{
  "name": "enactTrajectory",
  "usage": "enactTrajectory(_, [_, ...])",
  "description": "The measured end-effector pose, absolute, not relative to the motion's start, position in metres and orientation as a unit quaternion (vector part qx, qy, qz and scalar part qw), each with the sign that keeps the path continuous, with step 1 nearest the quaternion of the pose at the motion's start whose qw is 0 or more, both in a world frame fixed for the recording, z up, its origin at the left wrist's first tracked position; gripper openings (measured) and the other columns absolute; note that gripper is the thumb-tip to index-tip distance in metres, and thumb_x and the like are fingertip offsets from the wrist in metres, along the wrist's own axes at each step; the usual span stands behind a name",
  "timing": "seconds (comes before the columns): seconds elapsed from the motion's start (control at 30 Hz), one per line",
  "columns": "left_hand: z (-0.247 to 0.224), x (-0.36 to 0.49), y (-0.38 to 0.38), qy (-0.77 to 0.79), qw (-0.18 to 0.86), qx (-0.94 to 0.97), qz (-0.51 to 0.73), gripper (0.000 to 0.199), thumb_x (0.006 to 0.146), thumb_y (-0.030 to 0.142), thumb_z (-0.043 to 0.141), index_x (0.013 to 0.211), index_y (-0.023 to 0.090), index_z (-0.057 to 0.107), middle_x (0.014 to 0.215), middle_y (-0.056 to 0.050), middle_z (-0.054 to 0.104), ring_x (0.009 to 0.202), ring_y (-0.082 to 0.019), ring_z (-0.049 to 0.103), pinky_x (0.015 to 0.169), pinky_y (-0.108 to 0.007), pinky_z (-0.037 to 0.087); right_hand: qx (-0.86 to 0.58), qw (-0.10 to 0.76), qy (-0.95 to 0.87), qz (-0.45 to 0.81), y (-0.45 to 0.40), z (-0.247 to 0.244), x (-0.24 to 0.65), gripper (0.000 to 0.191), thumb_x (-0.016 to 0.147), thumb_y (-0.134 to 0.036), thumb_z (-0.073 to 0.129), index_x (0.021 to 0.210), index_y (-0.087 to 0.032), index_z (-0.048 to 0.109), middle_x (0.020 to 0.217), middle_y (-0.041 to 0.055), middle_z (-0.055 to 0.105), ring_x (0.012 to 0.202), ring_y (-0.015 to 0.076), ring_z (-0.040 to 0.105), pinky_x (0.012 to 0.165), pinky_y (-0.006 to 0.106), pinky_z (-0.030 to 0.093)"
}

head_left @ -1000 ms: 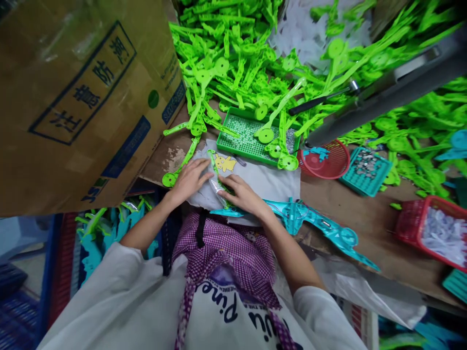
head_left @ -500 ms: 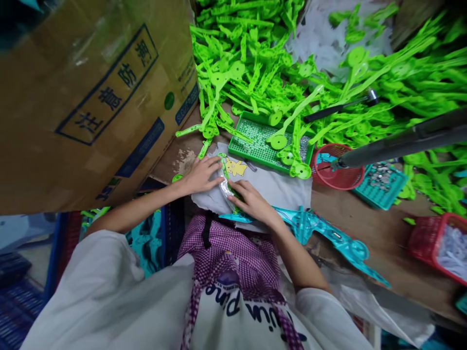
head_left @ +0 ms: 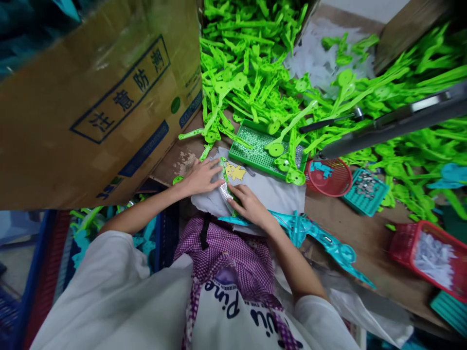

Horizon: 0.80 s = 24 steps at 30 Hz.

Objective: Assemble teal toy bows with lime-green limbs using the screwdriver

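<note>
A narrow bright-green plastic part (head_left: 224,167) lies on a grey cloth (head_left: 280,194) with a yellow cartoon figure. Along its middle is a shiny silver strip (head_left: 225,191); whether it is foil or film I cannot tell. My left hand (head_left: 202,179) rests flat at the left side of the part, fingers spread and fingertips at its edge. From the right, my right hand (head_left: 250,204) has its fingers bent over the lower portion of the green part, covering some of it. A long turquoise plastic piece (head_left: 324,233) passes beneath my right forearm along the table's near edge.
A large cardboard box (head_left: 120,131) stands at left. Heaped green plastic parts (head_left: 255,63) fill the back. A green perforated tray (head_left: 251,138), red basket (head_left: 328,180), turquoise tray (head_left: 365,206) and red bin (head_left: 404,245) sit rightward. A dark bar (head_left: 397,119) juts in from the right.
The view has shifted slightly, bringing more of the red bin into sight. My hands keep nearly the same place on the green part, with only slight finger movement.
</note>
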<state>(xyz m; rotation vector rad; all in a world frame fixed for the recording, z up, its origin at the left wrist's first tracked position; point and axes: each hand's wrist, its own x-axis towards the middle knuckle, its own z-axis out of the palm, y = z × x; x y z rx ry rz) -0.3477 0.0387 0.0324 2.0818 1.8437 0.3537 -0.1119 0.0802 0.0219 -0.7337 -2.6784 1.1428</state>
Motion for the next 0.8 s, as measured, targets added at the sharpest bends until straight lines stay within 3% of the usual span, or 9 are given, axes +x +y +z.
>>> enactTrajectory(0.1, [0.033, -0.358, 0.044, 0.650, 0.174, 0.721, 0.165, 0.037, 0.092, 0.043, 0.064, 0.122, 0.022, 0.067, 0.146, -0.011, 0.057, 0.128, -0.033, 0.053, 0.111, -0.056, 0.033, -0.247, 0.067, -0.893, 0.371, 0.079, 0.022, -0.114, 0.056, 0.102, -0.047, 0.039, 0.149, -0.018, 0.047, 0.116, 0.0153, 0.060, 0.111, 0.0294, 0.058, 0.104, 0.053, 0.051])
enactTrajectory(0.3, [0.036, -0.384, 0.093, 0.718, 0.071, 0.651, 0.237, 0.032, 0.093, 0.024, 0.059, 0.121, 0.011, 0.066, 0.127, -0.019, 0.063, 0.122, -0.032, 0.056, 0.105, -0.045, 0.042, -0.259, 0.070, -0.888, 0.374, 0.080, 0.029, -0.111, 0.060, 0.101, -0.052, 0.039, 0.150, -0.018, 0.045, 0.123, 0.0168, 0.060, 0.116, 0.0306, 0.057, 0.107, 0.055, 0.048])
enactTrajectory(0.4, [0.037, -0.390, 0.112, 0.733, 0.084, 0.641, 0.211, 0.021, 0.090, 0.021, 0.061, 0.108, 0.014, 0.069, 0.109, -0.014, 0.068, 0.109, -0.031, 0.062, 0.098, -0.044, 0.046, -0.299, 0.130, -0.872, 0.365, 0.075, 0.043, -0.102, 0.058, 0.100, -0.054, 0.042, 0.148, -0.022, 0.048, 0.129, 0.0163, 0.060, 0.121, 0.0313, 0.056, 0.107, 0.056, 0.047])
enactTrajectory(0.5, [0.040, -0.392, 0.116, 0.726, 0.088, 0.637, 0.243, 0.018, 0.090, 0.024, 0.060, 0.103, 0.014, 0.068, 0.101, -0.011, 0.069, 0.099, -0.026, 0.063, 0.093, -0.040, 0.048, -0.353, 0.209, -0.831, 0.375, 0.069, 0.069, -0.104, 0.047, 0.101, -0.050, 0.043, 0.138, -0.026, 0.059, 0.118, 0.0127, 0.066, 0.110, 0.0281, 0.062, 0.099, 0.051, 0.052])
enactTrajectory(0.6, [0.044, -0.393, 0.112, 0.730, 0.081, 0.620, 0.277, 0.022, 0.092, 0.027, 0.059, 0.107, 0.015, 0.068, 0.102, -0.010, 0.069, 0.097, -0.024, 0.063, 0.094, -0.038, 0.048, -0.377, 0.254, -0.806, 0.379, 0.075, 0.095, -0.129, 0.041, 0.101, -0.049, 0.044, 0.127, -0.027, 0.067, 0.105, 0.0090, 0.070, 0.097, 0.0243, 0.066, 0.091, 0.044, 0.055])
enactTrajectory(0.8, [0.047, -0.372, 0.066, 0.729, 0.066, 0.629, 0.263, 0.033, 0.094, 0.025, 0.055, 0.124, 0.017, 0.063, 0.124, -0.013, 0.065, 0.117, -0.028, 0.058, 0.102, -0.040, 0.045, -0.368, 0.277, -0.788, 0.407, 0.107, 0.078, -0.165, 0.042, 0.101, -0.046, 0.044, 0.124, -0.020, 0.068, 0.120, 0.0108, 0.072, 0.106, 0.0243, 0.067, 0.096, 0.043, 0.053])
